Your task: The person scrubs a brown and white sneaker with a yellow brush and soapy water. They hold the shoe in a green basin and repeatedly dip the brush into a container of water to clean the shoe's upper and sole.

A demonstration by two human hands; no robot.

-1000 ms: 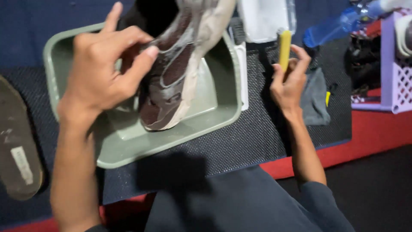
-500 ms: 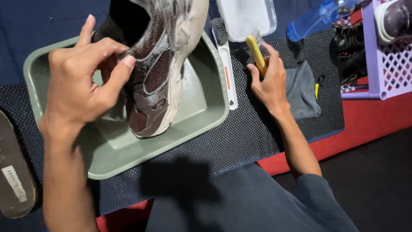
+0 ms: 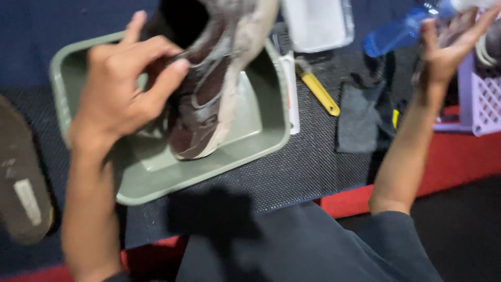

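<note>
My left hand (image 3: 125, 89) grips a brown and grey sneaker (image 3: 209, 104) by its upper, toe pointing down, over a pale green plastic tub (image 3: 250, 151). The shoe's toe hangs just inside the tub. My right hand (image 3: 449, 47) is lifted at the far right with its fingers spread and nothing in it, close to a blue bottle (image 3: 396, 34) and a purple basket (image 3: 482, 99). A yellow-handled brush (image 3: 318, 91) lies on the black mat to the right of the tub, away from both hands.
A grey cloth (image 3: 362, 117) lies beside the brush. A white container (image 3: 318, 23) stands at the back, and a white tool (image 3: 289, 89) lies along the tub's right rim. A loose insole (image 3: 21, 172) lies far left. The mat ends at a red edge (image 3: 459, 156).
My right hand has let go of the yellow brush, which now lies on the mat, and has moved up and to the right. My left hand still holds the sneaker over the tub.
</note>
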